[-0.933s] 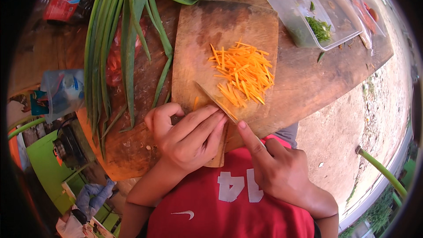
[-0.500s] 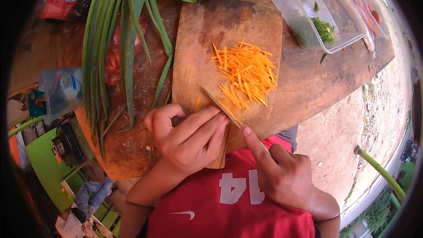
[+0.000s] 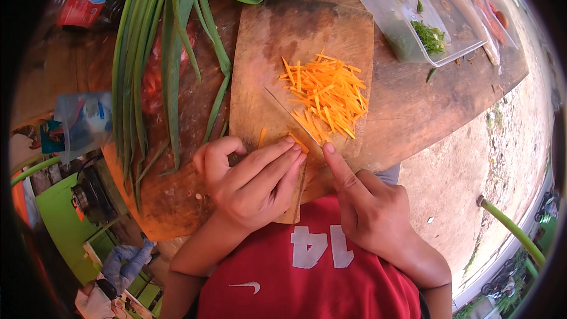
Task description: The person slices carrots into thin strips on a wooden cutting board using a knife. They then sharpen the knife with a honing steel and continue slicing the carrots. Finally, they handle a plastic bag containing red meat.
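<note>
Head view: the left hand (image 3: 251, 183) is pinning a small orange carrot piece (image 3: 300, 143) on a brown wooden board (image 3: 295, 29); slender orange carrot strips (image 3: 331, 94) are lying heaped nearby; the right hand (image 3: 375, 207) is grasping a thin metal knife (image 3: 306, 129).

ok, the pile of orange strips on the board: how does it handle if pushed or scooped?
The pile of orange strips would likely spread rather than slide as one: pieces lie loose and crisscrossed. Each is probably light, being so thin, and fairly stiff, since most lie straight. Scooped, some may drop, as ends poke out around the edges.
</note>
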### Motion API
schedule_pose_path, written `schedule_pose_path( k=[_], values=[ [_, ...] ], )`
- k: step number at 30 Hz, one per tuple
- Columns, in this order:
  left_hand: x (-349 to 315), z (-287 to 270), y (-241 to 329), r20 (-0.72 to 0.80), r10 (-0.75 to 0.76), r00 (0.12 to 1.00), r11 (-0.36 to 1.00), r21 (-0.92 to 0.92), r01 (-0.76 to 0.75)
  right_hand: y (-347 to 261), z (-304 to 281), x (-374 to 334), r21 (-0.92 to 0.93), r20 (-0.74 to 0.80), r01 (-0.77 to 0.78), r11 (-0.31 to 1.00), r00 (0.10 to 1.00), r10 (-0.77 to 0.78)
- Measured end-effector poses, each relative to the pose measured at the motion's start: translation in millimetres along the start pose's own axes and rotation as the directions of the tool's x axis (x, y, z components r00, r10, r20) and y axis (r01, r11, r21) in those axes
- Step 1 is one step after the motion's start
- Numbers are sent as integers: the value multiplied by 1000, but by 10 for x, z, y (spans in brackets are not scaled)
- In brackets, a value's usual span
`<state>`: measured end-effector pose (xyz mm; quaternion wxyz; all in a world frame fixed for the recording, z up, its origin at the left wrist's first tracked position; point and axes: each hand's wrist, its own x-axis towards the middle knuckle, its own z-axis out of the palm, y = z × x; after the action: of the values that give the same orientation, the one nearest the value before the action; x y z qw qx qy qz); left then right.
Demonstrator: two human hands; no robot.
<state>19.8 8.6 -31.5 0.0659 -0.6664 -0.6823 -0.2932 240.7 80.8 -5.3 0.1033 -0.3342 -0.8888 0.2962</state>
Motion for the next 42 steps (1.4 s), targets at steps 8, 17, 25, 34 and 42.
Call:
schedule_pose_path(
  k=[8, 17, 25, 34, 42],
  values=[
    [-15, -6, -10, 0, -2, 1000, 1000, -4, 2, -80, -111, -108, -43, 75, 56, 998, 996, -53],
    [-18, -9, -1, 4, 1, 1000, 1000, -3, -1, -88, -126, -130, -47, 91, 60, 997, 994, -55],
    [-44, -16, -13, 18, 34, 999, 999, 19, -35, -131, -129, -133, -132, 84, 63, 989, 995, -52],
    [-39, -8, -19, 11, 59, 998, 998, 28, -59, -128, -130, -168, -165, 79, 64, 984, 996, -52],
    [-36, -9, -25, 18, 56, 998, 998, 10, -56, -119, -145, -166, -171, 92, 79, 982, 994, -64]
  ],
)
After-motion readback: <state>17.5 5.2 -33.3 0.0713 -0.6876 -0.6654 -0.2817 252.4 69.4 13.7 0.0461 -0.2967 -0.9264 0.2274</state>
